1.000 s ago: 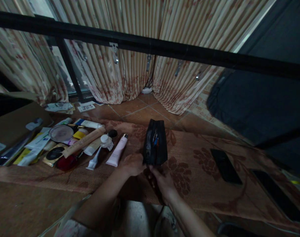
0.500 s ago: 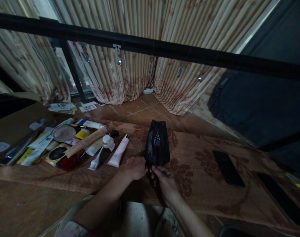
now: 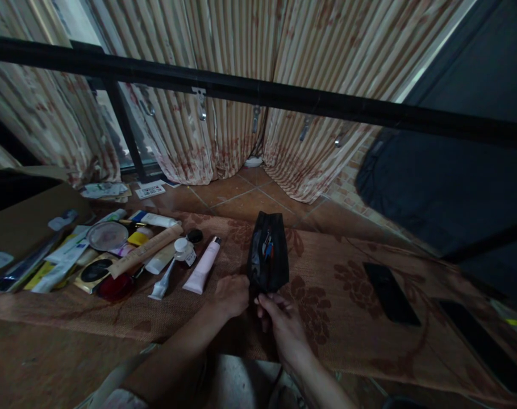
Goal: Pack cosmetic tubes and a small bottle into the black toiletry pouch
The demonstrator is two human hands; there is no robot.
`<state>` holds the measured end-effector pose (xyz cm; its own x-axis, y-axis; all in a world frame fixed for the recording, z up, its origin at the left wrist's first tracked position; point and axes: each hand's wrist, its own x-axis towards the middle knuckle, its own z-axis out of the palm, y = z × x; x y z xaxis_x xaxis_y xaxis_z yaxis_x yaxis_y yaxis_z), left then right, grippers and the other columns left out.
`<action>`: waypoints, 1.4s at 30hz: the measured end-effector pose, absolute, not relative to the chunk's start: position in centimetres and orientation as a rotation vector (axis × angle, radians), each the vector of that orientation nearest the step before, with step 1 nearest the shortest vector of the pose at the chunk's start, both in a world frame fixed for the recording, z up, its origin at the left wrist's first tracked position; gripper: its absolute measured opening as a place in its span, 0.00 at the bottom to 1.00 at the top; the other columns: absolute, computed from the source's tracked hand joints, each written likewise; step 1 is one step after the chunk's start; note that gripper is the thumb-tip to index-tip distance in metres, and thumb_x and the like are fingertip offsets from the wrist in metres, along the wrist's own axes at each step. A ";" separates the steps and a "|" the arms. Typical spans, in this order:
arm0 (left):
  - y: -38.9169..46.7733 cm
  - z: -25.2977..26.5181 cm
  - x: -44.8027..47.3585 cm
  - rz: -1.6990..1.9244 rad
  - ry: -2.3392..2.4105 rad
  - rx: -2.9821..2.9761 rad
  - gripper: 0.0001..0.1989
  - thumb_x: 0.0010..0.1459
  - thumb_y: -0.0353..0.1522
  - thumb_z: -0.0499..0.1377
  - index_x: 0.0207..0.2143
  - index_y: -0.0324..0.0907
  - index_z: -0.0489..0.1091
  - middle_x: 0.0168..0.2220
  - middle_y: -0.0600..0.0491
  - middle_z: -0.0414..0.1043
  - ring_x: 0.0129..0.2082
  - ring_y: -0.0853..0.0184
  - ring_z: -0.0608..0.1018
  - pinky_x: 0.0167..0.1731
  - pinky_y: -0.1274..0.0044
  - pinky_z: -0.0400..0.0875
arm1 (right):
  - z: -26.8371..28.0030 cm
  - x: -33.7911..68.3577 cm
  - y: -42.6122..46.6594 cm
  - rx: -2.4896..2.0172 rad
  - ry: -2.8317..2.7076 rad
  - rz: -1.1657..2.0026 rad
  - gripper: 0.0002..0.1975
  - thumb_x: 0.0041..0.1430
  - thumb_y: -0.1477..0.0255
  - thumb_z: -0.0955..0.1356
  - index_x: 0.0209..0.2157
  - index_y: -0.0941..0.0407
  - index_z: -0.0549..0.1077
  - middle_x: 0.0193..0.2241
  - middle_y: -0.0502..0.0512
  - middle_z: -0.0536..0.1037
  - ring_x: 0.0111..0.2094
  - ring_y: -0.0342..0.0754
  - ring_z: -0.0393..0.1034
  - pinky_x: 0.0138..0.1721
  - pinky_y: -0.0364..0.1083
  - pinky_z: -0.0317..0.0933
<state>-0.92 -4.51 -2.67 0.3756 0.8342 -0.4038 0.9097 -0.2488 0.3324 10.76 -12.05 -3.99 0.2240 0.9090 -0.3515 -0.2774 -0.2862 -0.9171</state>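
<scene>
Pinching with thumb and forefinger, the right hand (image 3: 282, 318) is holding the near end of the black pouch (image 3: 279, 264); what exactly is sitting between the fingertips, I cannot tell, because it is too dark there. The left hand (image 3: 232, 295) is resting a little farther forward, its fingers curling closed, and it is seeming to grasp the near left corner. From both hands, the pouch is lying straight ahead on the cloth (image 3: 347, 346), its long axis pointing forward, so only the short near end is meeting the fingers. The top opening is running along this same axis and is gaping; something blue (image 3: 270, 251) is showing inside. Near the left hand, a pink tube (image 3: 203, 265) is slanting. On the right, a phone (image 3: 391, 292) is lying well apart. Beyond the cloth, the curtains (image 3: 237, 119) are hanging.
</scene>
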 end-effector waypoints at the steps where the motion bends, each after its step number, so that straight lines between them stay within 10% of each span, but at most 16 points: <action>1: -4.5 -2.6 -0.9 -0.199 1.494 2.142 0.12 0.58 0.32 0.55 0.41 0.42 0.77 0.43 0.42 0.80 0.50 0.55 0.79 0.50 0.70 0.71 | -3.8 10.7 -12.1 -1.356 -0.662 1.335 0.21 0.42 0.53 0.75 0.20 0.58 0.76 0.15 0.47 0.68 0.15 0.37 0.55 0.17 0.40 0.47; 42: -3.4 -2.6 -2.2 -0.158 1.512 2.141 0.10 0.55 0.34 0.59 0.37 0.43 0.78 0.42 0.45 0.81 0.47 0.55 0.80 0.46 0.71 0.72 | 2.0 13.9 -9.8 -1.127 -0.500 1.232 0.18 0.42 0.58 0.78 0.25 0.58 0.77 0.14 0.43 0.65 0.13 0.35 0.52 0.14 0.37 0.46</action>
<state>-2.24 -3.41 -2.57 0.3735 0.8481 -0.3758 0.9076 -0.2503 0.3372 13.94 -9.76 2.05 0.3186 0.9137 -0.2524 -0.4793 -0.0745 -0.8745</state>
